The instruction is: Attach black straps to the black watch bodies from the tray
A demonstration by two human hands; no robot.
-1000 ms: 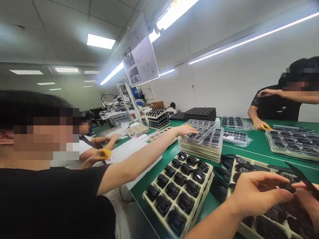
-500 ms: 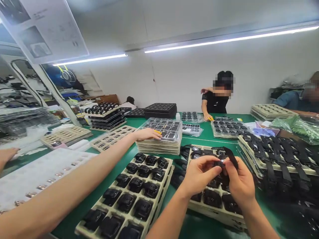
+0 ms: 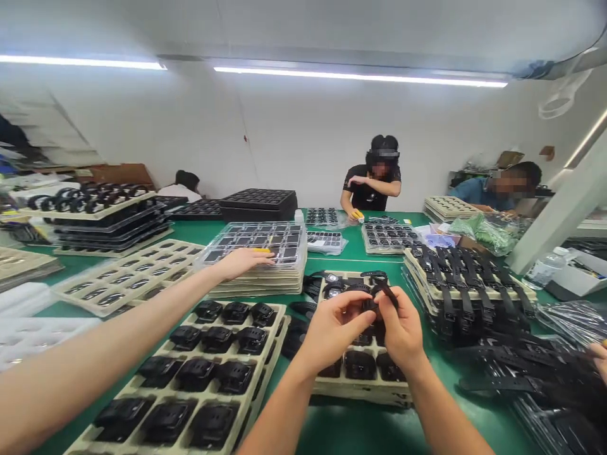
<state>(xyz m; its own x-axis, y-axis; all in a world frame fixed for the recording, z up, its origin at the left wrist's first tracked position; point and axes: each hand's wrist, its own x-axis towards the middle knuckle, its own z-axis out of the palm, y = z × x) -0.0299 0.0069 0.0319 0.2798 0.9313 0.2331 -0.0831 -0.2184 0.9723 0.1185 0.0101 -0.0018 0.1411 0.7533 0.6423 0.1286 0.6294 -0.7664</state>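
My left hand [image 3: 334, 328] and my right hand [image 3: 402, 332] are close together, fingers closed on a black smartwatch [image 3: 370, 303]. One end of its strap [image 3: 389, 296] stands up past my right thumb. My fingers cover most of the watch body. Just below both hands lies a beige tray [image 3: 327, 387] with black watches in its pockets. To the left of it, a second beige tray [image 3: 265, 363] holds rows of black watches with closed straps. Loose black straps [image 3: 296, 328] lie between the two trays.
From the left, a co-worker's arm [image 3: 142, 328] reaches across to stacked trays [image 3: 256, 284]. A tray stack draped with long-strapped watches [image 3: 462, 278] stands at right, near a bottle [image 3: 545, 268] and a slanted post [image 3: 559, 183]. Another person [image 3: 374, 177] works across the green table [image 3: 327, 262].
The view has swung to the right, so the scene sits further left. My hands stay on the watch, still close together. The person opposite has lowered an arm slightly.
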